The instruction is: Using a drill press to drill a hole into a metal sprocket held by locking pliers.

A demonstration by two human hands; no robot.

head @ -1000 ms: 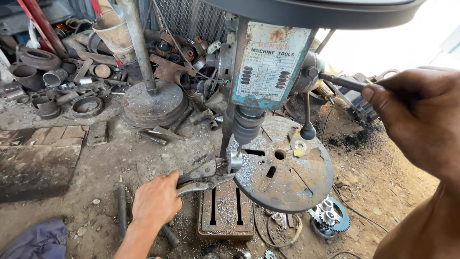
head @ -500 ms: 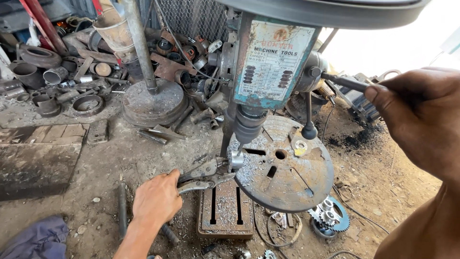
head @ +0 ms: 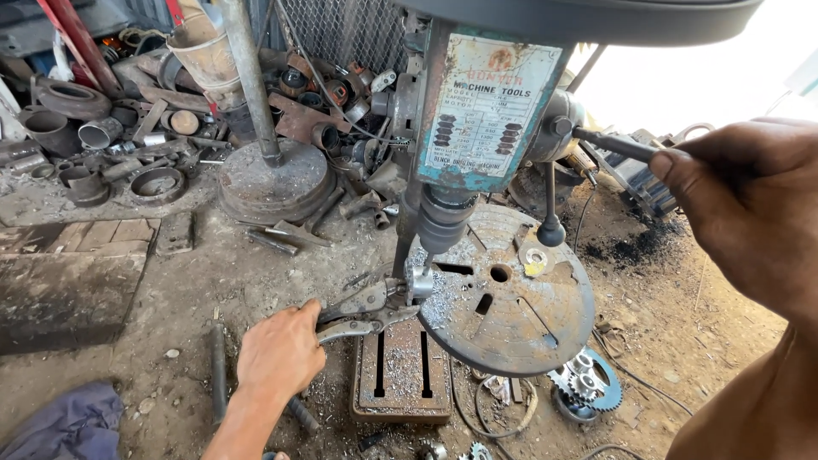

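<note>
A worn drill press (head: 477, 119) stands before me, its chuck (head: 443, 223) over the edge of a round slotted metal table (head: 511, 315). My left hand (head: 279, 349) grips the handles of locking pliers (head: 362, 311), whose jaws clamp a small shiny metal part (head: 419, 281) on the table's left edge under the chuck. My right hand (head: 741, 200) is closed around the black feed lever (head: 609, 143) at the machine's right side. Another feed lever with a ball knob (head: 550, 230) hangs down over the table.
The press's rectangular slotted base (head: 400, 379) sits on the dirt floor amid metal shavings. Gears (head: 584, 383) lie at the lower right. A round steel pedestal with a post (head: 273, 175) and piles of scrap rings and pipes (head: 102, 145) fill the back left. A blue cloth (head: 60, 426) lies at the lower left.
Both hands keep their grips. The view has shifted slightly; my right hand on the lever sits about where it was, and the pliers stay at the table's edge.
</note>
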